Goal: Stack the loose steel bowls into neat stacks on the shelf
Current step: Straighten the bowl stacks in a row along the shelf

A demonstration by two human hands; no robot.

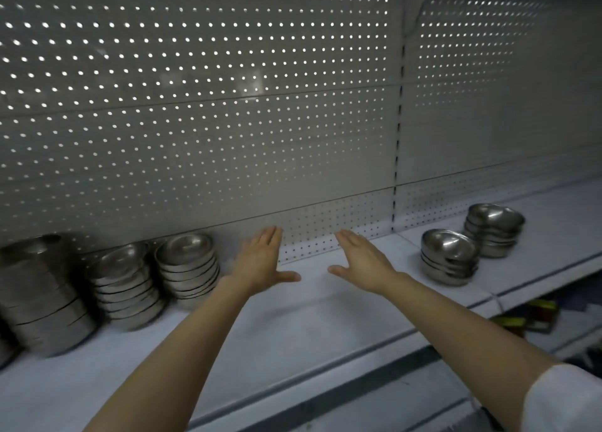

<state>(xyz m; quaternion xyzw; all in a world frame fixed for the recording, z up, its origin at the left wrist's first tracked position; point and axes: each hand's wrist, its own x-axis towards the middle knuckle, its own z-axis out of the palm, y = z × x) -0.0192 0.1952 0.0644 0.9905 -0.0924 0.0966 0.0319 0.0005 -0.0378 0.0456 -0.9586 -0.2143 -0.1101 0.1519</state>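
White sleeve (563, 402) at the lower right corner, on the right arm; both forearms bare, reaching forward over the white shelf (293, 327). Left hand (264, 262): fingers straight and held together, thumb spread out to the side, palm down, holding nothing. Right hand (361, 262): same posture, fingers straight and together, thumb out toward the left hand, holding nothing. The two hands are near each other, apart, above a bare stretch of shelf; contact with the shelf surface cannot be determined. Steel bowls in stacks on either side of the hands. Left side: tall stack (42, 298) at the frame edge, blurred; next to it a leaning stack (127, 285); just beside that a third stack (187, 265), nearest the left hand but not touching it. Right side, well apart from the right hand: short stack (449, 259), and behind it, nearer the back, another short stack (493, 229). Perforated back panel (228, 105) behind the shelf. Coloured items (534, 317) on a lower level at right, too blurred to identify.
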